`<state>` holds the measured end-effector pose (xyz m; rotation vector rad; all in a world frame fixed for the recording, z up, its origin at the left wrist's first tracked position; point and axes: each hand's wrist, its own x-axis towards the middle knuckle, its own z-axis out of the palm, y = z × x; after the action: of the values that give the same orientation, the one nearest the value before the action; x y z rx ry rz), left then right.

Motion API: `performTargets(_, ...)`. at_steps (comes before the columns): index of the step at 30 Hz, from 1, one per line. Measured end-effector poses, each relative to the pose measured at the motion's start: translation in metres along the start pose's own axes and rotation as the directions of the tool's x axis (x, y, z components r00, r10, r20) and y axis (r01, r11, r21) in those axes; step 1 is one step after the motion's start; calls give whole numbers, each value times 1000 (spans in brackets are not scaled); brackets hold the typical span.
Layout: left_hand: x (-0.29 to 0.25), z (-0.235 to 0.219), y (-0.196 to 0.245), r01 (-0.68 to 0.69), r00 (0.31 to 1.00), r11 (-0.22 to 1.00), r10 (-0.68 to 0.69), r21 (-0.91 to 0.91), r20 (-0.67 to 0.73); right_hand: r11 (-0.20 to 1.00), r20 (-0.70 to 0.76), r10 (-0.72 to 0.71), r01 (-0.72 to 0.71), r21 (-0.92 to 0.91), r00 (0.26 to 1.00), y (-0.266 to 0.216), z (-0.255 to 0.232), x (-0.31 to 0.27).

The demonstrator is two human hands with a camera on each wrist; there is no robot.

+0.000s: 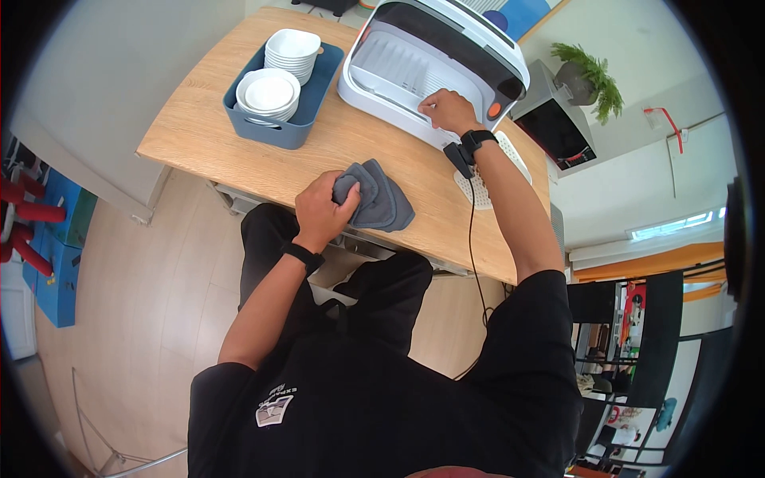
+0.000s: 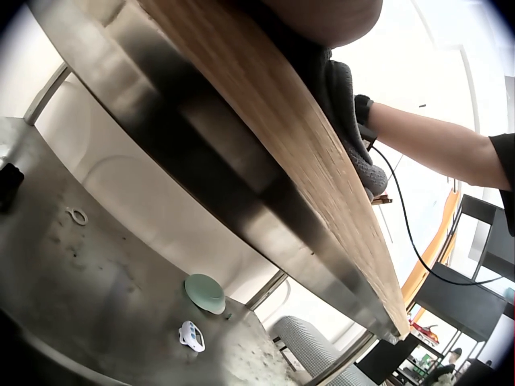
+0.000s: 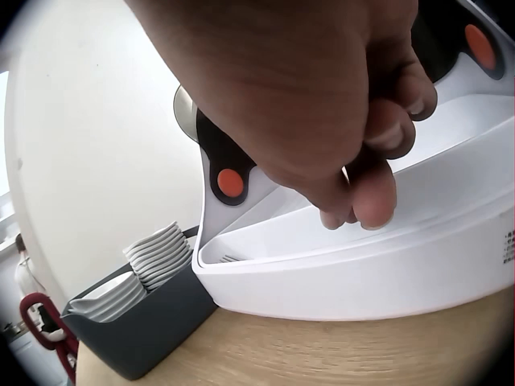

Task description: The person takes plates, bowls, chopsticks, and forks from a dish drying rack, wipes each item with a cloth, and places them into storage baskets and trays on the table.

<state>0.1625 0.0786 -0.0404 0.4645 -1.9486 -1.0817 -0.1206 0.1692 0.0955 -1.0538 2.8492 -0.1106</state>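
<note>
My left hand [image 1: 323,209] grips a folded dark grey cloth [image 1: 382,199] at the front edge of the wooden table, thumb over its upper layer. In the left wrist view the cloth [image 2: 348,121] hangs at the table edge. My right hand [image 1: 454,111] is over the front rim of a white dish box [image 1: 382,103] with its dark lid raised. Seen from the right wrist, its fingers [image 3: 374,201] are curled, thumb close to the forefinger, above the box's front trough; nothing shows between them. Fork tines [image 3: 229,258] show at the trough's left end.
Left of the box stands a blue-grey basin [image 1: 275,137] with stacked white bowls [image 1: 291,52] and white dishes [image 1: 269,93]. A white perforated mat [image 1: 514,155] lies by my right forearm. A black cable [image 1: 472,247] hangs from that wrist. Below is a metal shelf [image 2: 121,314] with a green dish [image 2: 205,293].
</note>
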Motion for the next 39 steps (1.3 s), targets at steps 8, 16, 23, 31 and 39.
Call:
performTargets(8,1,-1,4,-30,1000,999,30,38,-4,990,157,-121,131,-56,980,1,5,27)
performTargets(16,1,-2,7,-47,999,998,48,50,-13,983,174,-123,144,-111,977,-1,6,31)
performTargets(23,2,-1,8,-24,1000,998,24,51,-6,959,41,-249,253,-125,967,8,19,37)
performTargets(31,1,0,5,-47,999,998,48,45,-16,912,5,-356,349,-215,934,10,22,42)
performTargets(39,2,0,4,-39,999,998,40,52,-12,890,-83,-402,368,-268,912,10,5,27)
